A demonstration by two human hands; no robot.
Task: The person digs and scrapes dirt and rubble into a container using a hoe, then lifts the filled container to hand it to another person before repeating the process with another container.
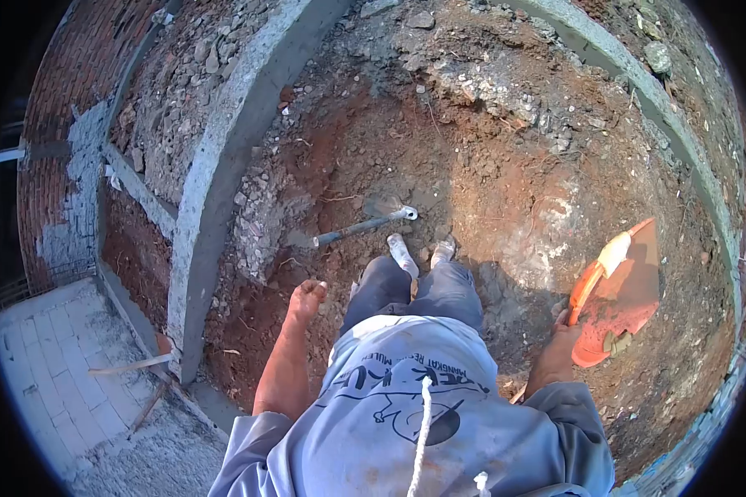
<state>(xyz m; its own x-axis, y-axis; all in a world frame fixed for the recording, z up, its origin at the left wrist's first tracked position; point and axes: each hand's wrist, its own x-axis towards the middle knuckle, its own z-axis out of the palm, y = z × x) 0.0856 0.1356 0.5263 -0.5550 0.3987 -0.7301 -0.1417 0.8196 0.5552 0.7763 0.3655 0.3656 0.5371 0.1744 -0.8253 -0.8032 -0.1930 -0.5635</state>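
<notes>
My right hand [564,323] grips the lower end of an orange handle on a wide orange basket-like container [617,302], held out at my right side. A pale wrapping [613,253] covers part of that handle. Some small clods lie at the container's lower edge. My left hand [308,300] is raised over the soil at my left, its fingers curled in, with nothing visible in them. Ahead of my feet, a hoe with a grey handle [360,229] lies on the dirt, its blade partly covered by soil.
I stand in a dug pit of reddish soil [389,149]. A concrete beam [211,166] runs along the left, another [638,74] along the upper right. Beyond the left beam are rubble, a brick wall [58,149], pale paving [66,364] and wooden sticks [133,364].
</notes>
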